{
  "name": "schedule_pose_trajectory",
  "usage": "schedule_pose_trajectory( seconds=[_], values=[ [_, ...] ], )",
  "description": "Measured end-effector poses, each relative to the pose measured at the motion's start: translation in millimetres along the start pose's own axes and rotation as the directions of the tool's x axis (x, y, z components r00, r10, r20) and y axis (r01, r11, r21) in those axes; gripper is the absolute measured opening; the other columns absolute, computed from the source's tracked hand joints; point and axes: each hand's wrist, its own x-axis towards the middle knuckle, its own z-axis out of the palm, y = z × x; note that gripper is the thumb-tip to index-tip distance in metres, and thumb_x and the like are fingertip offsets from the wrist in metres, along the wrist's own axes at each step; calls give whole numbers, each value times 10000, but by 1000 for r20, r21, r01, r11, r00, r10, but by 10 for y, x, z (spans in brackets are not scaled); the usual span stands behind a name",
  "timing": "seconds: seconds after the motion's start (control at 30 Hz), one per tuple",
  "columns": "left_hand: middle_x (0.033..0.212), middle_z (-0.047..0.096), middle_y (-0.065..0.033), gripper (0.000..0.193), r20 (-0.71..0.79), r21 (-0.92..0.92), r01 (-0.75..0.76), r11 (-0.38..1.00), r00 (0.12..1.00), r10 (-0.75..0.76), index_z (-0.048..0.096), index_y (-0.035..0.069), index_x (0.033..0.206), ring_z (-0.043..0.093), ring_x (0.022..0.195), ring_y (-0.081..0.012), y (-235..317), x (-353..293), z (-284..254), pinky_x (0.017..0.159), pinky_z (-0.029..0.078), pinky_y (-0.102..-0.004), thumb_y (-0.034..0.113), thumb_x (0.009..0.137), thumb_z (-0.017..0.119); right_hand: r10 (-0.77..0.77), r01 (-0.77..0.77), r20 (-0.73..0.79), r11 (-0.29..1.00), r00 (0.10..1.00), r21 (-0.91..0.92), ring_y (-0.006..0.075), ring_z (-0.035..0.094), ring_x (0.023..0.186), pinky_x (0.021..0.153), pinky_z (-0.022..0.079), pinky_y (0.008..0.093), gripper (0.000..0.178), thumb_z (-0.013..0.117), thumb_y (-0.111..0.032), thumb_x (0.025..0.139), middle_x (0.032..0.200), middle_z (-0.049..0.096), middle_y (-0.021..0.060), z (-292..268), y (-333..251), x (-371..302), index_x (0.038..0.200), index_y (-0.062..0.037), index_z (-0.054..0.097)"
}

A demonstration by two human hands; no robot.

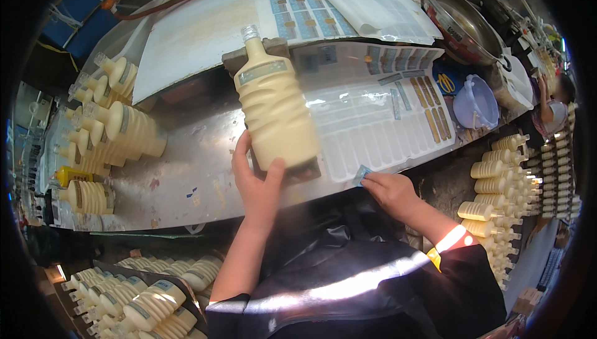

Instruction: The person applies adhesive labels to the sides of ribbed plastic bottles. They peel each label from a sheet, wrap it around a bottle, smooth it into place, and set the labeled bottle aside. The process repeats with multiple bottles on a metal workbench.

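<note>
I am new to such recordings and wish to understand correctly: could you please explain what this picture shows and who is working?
There is no machine here: each grip is a person's bare hand. The one picture comes from a wide fisheye camera on that person's head, looking down, so straight edges bend. The left grip holds the lower end of a ribbed cream bottle; the right grip pinches a small blue label. On the metal workbench lies a translucent backing sheet with brown label strips. More cream bottles stand at the left.
</note>
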Motion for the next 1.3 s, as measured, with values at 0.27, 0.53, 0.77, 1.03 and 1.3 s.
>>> schedule_pose_trajectory(
  seconds=[0.27, 0.53, 0.77, 1.03, 1.3],
  values=[
    [1433, 500, -181, 675, -23, 34, 29, 999, 999, -28, 474, 5, 1453, 447, 1366, -305, 117, 3, -56, 1168, 329, -447, 211, 867, 737, 240, -175, -170, 929, 956, 327, 308, 700, 721, 637, 555, 363, 173, 771, -43, 815, 874, 718, 132, -418, -544, 1251, 976, 2, 724],
    [1307, 518, -161, 630, -25, -157, 142, 977, 989, -147, 499, 20, 1385, 482, 1251, -295, 191, 235, -32, 1107, 361, -442, 287, 870, 745, -58, -1, -191, 956, 980, -292, 203, 589, 577, 510, 478, 321, 198, 658, -108, 692, 740, 521, 51, -134, -1024, 1645, 880, -95, 599],
    [1235, 517, -147, 568, -72, 12, 160, 987, 985, -159, 518, 36, 1348, 494, 1199, -289, 202, 261, 43, 1068, 394, -438, 286, 887, 739, -35, 5, -137, 977, 990, -212, 210, 609, 599, 529, 495, 334, 135, 717, -144, 802, 791, 575, 56, -158, -1157, 1525, 889, -75, 640],
    [1399, 499, -190, 646, -24, 216, -126, 968, 991, 135, 455, 44, 1486, 471, 1301, -335, 95, 98, 59, 1123, 365, -464, 213, 904, 677, 545, -516, 73, 733, 836, 442, 258, 637, 739, 633, 509, 354, 557, 769, -251, 859, 832, 615, 81, -277, -662, 1656, 1327, 0, 601],
    [1378, 498, -174, 697, -73, 78, -43, 996, 996, 49, 460, 49, 1488, 492, 1299, -329, -10, 104, 104, 1118, 397, -460, 188, 856, 718, 618, -644, 293, 476, 730, 599, 111, 553, 730, 679, 494, 277, 739, 836, -289, 771, 805, 542, 6, -103, -514, 1709, 1381, 30, 566]
  ],
)
